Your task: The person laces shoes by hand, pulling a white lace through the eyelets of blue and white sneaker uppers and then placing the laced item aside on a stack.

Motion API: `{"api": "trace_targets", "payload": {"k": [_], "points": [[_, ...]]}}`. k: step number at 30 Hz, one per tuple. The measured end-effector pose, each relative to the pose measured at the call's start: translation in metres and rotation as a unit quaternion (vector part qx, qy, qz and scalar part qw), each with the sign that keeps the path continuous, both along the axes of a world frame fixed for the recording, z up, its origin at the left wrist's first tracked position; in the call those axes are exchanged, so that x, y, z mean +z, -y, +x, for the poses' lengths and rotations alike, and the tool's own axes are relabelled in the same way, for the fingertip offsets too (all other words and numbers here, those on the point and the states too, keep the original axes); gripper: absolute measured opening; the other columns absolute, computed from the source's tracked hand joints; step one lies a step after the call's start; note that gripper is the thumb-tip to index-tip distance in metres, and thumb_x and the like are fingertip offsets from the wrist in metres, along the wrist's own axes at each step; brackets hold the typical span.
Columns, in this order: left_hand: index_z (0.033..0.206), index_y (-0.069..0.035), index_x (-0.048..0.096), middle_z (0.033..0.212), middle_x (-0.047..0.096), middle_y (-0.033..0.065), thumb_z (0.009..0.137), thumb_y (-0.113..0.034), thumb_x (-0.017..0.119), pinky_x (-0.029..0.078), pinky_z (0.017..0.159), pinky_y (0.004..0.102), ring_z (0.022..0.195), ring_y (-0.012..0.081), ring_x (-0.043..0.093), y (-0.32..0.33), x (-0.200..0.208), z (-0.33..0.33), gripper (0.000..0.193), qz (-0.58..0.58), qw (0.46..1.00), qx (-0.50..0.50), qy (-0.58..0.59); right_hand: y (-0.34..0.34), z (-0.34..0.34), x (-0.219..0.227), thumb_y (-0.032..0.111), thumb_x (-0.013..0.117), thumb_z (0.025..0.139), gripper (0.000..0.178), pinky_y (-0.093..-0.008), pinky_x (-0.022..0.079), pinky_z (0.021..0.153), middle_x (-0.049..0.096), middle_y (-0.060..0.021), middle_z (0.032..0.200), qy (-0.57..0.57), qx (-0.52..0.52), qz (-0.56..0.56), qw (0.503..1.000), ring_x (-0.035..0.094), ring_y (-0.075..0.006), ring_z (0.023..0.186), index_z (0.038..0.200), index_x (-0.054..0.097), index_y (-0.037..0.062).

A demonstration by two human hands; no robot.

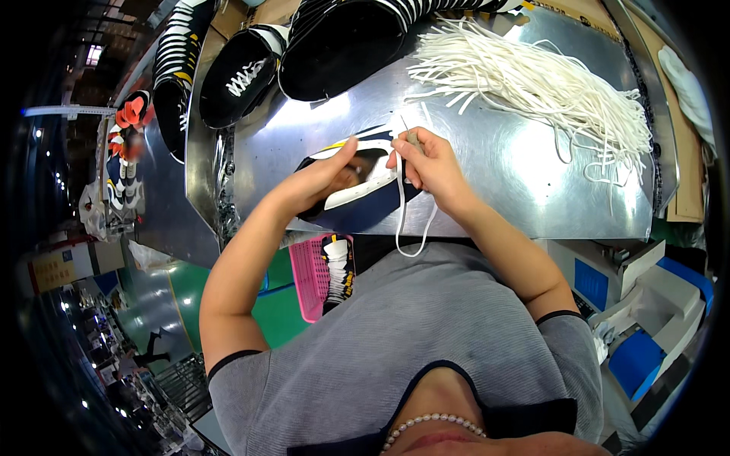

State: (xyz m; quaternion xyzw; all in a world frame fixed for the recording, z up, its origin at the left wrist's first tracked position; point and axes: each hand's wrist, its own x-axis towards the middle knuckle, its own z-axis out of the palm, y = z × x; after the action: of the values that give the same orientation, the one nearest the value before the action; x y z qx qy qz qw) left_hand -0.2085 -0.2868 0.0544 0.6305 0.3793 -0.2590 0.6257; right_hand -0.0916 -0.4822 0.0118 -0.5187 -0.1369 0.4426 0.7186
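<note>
A navy and white shoe upper (356, 216) lies on the metal table in front of me, its opening facing up. My left hand (328, 176) is closed on its side, with the thumb along the edge and the other fingers reaching into the opening. At the upper's right end, my right hand (430, 163) pinches a white shoelace (401, 216). The lace hangs down in a loop past the table's near edge. Something small and brownish shows at the right fingertips; I cannot make out what it is.
A thick bundle of loose white laces (532, 80) covers the table's back right. Black shoe uppers (242, 76) with white laces stand in stacked rows along the back left. Below the near edge, a pink basket (306, 277) holds more uppers. A white and blue machine (646, 327) stands at the right.
</note>
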Motion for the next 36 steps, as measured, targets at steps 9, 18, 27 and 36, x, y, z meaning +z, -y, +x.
{"api": "trace_targets", "payload": {"k": [9, 18, 27, 36], "points": [[0.136, 0.006, 0.053, 0.138, 0.055, 0.0145, 0.105, -0.043, 0.045, 0.031, 0.116, 0.033, 0.131, 0.0219, 0.048, 0.055, -0.008, 0.003, 0.058, -0.199, 0.941, 0.067, 0.264, 0.028, -0.001, 0.032, 0.018, 0.065, 0.096, 0.016, -0.0165, 0.028, 0.045, 0.064, -0.0001, 0.07, 0.051, 0.025, -0.017, 0.998, 0.04, -0.0004, 0.048, 0.101, 0.065, 0.0032], [0.131, 0.006, 0.056, 0.129, 0.062, 0.0159, 0.101, -0.026, 0.059, 0.042, 0.108, 0.035, 0.12, 0.0222, 0.059, 0.079, -0.009, 0.002, 0.043, -0.103, 0.92, 0.151, 0.346, 0.037, -0.007, 0.043, 0.017, 0.066, 0.095, 0.012, -0.0168, 0.029, 0.05, 0.061, 0.0013, 0.066, 0.04, 0.005, -0.011, 0.999, 0.041, -0.0003, 0.054, 0.094, 0.067, 0.0057], [0.114, -0.002, 0.068, 0.11, 0.07, 0.0056, 0.093, -0.013, 0.07, 0.05, 0.088, 0.0258, 0.1, 0.0125, 0.065, 0.1, -0.001, 0.002, 0.024, 0.008, 0.906, 0.233, 0.353, 0.048, -0.016, 0.053, 0.017, 0.065, 0.095, 0.018, -0.0236, 0.046, 0.063, 0.066, -0.0036, 0.074, 0.149, 0.035, -0.09, 0.984, 0.059, -0.0067, 0.069, 0.098, 0.064, 0.0001], [0.117, -0.001, 0.068, 0.113, 0.07, 0.0073, 0.095, -0.016, 0.069, 0.051, 0.088, 0.026, 0.101, 0.0137, 0.065, 0.108, 0.001, -0.003, 0.027, 0.049, 0.925, 0.215, 0.31, 0.063, -0.014, 0.043, 0.013, 0.063, 0.097, 0.018, -0.0248, 0.049, 0.064, 0.072, -0.008, 0.087, 0.281, 0.0, -0.065, 0.957, 0.062, -0.0102, 0.072, 0.109, 0.064, -0.0004]]}}
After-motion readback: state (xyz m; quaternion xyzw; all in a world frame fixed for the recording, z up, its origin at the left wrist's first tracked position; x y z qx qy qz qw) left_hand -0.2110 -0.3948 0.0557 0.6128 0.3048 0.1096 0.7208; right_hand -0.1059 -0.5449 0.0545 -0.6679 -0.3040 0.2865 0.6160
